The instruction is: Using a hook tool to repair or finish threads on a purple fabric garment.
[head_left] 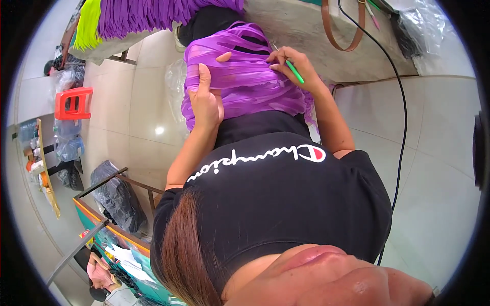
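A bundle of sheer purple fabric strips [240, 76] lies across my lap, bunched in long folds. My left hand [206, 99] grips its left side, thumb up on top and most of the fingers hidden underneath; one fingertip pokes out between the strips. At the right edge of the fabric, my right hand [292, 65] is closed round a slim tool with a green handle [295, 73]. A thin metal tip seems to stick out beyond the fingers, too small to tell its kind. The right fingertips touch the strips.
More purple strips [143, 18] and yellow-green strips [89, 25] hang over a grey covered surface [306, 30] ahead. A brown strap [326, 30] and a black cable [400, 102] hang at right. A red stool [74, 103] stands left; another person [99, 270] is at lower left.
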The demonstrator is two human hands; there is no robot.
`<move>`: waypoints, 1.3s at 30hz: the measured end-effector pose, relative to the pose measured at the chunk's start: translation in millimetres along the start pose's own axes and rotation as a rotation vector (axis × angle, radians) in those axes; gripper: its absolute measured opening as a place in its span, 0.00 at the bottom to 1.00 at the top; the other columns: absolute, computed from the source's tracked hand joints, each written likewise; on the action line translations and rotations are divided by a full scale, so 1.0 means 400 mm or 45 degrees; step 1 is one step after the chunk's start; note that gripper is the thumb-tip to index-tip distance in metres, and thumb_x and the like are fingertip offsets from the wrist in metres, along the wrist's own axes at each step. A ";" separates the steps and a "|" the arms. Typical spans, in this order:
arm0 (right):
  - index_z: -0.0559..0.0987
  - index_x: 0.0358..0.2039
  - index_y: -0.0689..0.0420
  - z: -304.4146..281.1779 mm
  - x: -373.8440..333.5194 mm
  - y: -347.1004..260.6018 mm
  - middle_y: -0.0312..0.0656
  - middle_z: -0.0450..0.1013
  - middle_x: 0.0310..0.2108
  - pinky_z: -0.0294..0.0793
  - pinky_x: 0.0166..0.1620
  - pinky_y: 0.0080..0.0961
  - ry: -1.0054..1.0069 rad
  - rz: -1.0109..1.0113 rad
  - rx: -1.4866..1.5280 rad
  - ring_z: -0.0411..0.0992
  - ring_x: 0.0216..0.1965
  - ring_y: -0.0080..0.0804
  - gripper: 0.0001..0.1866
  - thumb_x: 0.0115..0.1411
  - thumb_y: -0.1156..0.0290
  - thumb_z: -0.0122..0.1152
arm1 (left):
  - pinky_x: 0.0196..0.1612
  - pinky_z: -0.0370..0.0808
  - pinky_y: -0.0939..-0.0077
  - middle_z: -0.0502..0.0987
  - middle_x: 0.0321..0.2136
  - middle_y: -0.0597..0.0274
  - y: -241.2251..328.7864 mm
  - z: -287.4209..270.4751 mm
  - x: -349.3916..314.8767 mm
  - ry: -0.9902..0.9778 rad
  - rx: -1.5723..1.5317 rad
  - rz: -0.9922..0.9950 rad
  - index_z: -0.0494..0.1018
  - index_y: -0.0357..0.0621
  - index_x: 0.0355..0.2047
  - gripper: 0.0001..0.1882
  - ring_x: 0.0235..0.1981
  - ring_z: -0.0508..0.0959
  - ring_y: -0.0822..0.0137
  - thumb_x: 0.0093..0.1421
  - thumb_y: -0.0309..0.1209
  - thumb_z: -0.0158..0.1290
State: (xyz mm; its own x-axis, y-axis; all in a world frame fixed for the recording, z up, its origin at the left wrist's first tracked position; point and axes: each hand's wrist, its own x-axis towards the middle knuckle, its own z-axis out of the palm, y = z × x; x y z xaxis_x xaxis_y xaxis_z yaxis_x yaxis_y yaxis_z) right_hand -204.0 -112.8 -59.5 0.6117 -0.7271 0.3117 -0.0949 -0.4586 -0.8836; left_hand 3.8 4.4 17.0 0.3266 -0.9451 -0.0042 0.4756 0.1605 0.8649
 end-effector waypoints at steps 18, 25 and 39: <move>0.58 0.22 0.53 -0.009 0.000 0.019 0.36 0.68 0.33 0.64 0.38 0.15 0.100 0.138 0.498 0.61 0.33 0.19 0.16 0.58 0.81 0.56 | 0.49 0.73 0.69 0.75 0.46 0.51 -0.042 -0.091 0.045 0.116 -0.289 -0.301 0.67 0.33 0.50 0.17 0.43 0.77 0.62 0.60 0.23 0.49; 0.57 0.22 0.56 -0.007 0.011 -0.023 0.43 0.72 0.34 0.67 0.37 0.22 -0.105 0.130 0.183 0.65 0.33 0.24 0.19 0.54 0.83 0.60 | 0.46 0.77 0.68 0.77 0.40 0.55 -0.035 -0.072 0.037 0.128 -0.317 -0.321 0.69 0.35 0.47 0.14 0.40 0.79 0.62 0.59 0.20 0.49; 0.57 0.19 0.57 0.013 0.050 -0.164 0.38 0.67 0.23 0.65 0.30 0.20 0.126 -0.051 0.310 0.62 0.27 0.20 0.20 0.51 0.84 0.62 | 0.60 0.62 0.66 0.68 0.51 0.55 -0.073 -0.037 0.002 -0.267 -0.789 -0.308 0.61 0.42 0.54 0.26 0.52 0.68 0.65 0.62 0.45 0.51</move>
State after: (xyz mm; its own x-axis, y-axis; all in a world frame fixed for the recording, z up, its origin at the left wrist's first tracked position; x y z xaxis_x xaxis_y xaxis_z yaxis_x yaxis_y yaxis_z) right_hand -181.5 -94.4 2.8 0.5300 -0.7628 0.3705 0.1268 -0.3607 -0.9240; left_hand 2.4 3.2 -15.5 0.0181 -0.9998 -0.0099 0.9138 0.0126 0.4060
